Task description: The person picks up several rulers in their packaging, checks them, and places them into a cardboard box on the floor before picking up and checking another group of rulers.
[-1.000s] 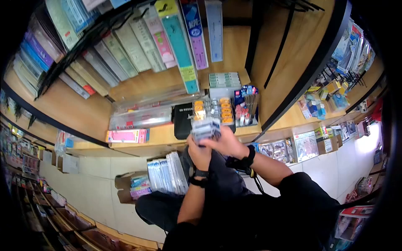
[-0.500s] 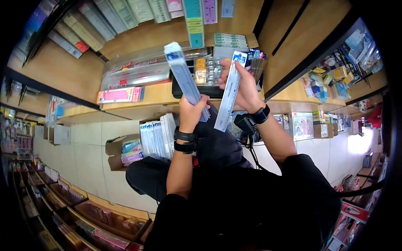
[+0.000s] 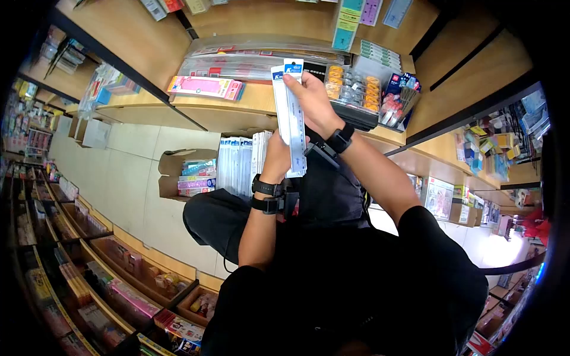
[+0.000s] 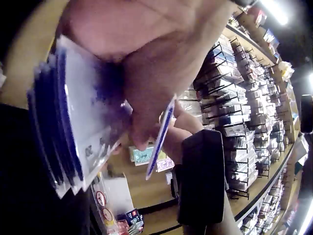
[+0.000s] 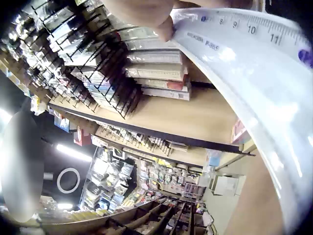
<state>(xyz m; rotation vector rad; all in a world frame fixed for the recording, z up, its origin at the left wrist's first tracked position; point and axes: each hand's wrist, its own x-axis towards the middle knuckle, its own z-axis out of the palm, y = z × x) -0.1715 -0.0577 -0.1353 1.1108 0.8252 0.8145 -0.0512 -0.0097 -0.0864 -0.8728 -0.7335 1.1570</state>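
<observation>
In the head view my left hand [image 3: 276, 157] grips a stack of clear-packaged rulers [image 3: 281, 110] by its lower part. Up at the top end, my right hand [image 3: 319, 108] pinches a single packaged ruler [image 3: 296, 133], its thumb on the blue-and-white header. This ruler overlaps the stack. The right wrist view shows the ruler [image 5: 234, 41] close up, with printed numbers and fine marks along one edge. Seen from the left wrist, several packages [image 4: 93, 122] fan out below the palm, while one package [image 4: 161, 137] stands apart on the other side.
An open carton [image 3: 171, 172] of packaged items stands on the floor, beside upright packaged rulers [image 3: 234, 160]. On the shelf are a pink package [image 3: 202, 86], long clear packages [image 3: 261, 59] and a black tray [image 3: 356, 114] of small orange and clear items. Compartmented bins [image 3: 127, 255] line the lower left.
My hands have parted from the joined stack, and my right hand has drawn a single ruler aside, then brought it back over the stack. The head view has shifted too.
</observation>
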